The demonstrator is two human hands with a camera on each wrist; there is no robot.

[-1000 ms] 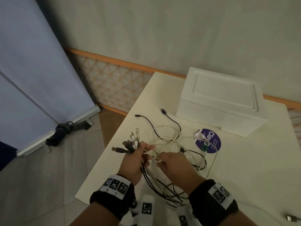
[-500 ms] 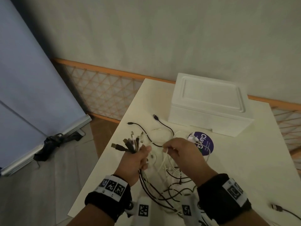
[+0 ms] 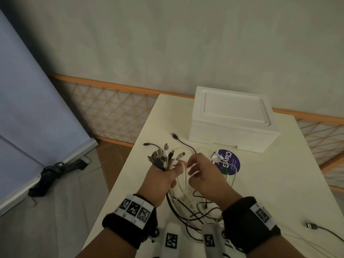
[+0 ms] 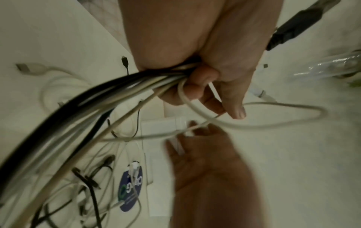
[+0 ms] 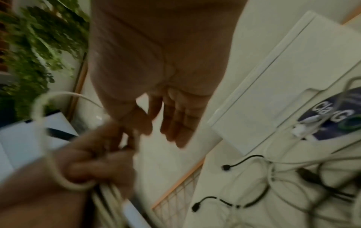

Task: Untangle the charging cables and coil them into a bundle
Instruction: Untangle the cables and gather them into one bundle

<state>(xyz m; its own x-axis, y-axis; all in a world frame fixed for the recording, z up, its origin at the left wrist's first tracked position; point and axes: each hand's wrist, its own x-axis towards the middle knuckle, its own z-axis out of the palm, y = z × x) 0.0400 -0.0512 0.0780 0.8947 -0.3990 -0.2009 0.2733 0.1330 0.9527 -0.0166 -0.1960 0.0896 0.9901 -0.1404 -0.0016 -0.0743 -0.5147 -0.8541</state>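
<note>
Gripping thin round cables [image 3: 163,159], left hand [image 3: 160,180]

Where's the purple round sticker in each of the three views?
Head: purple sticker on the table, centre-right, just in front of the white foam box.
Left wrist: lower centre-left, among loose cables.
Right wrist: right edge, partly cut off.
Shared landmark: the white connector lying on it.

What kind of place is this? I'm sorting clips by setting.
Probably a plain indoor room, maybe a makeshift workspace: a cream rectangular table, a white foam box against a bare wall, and a tiled floor.
</note>
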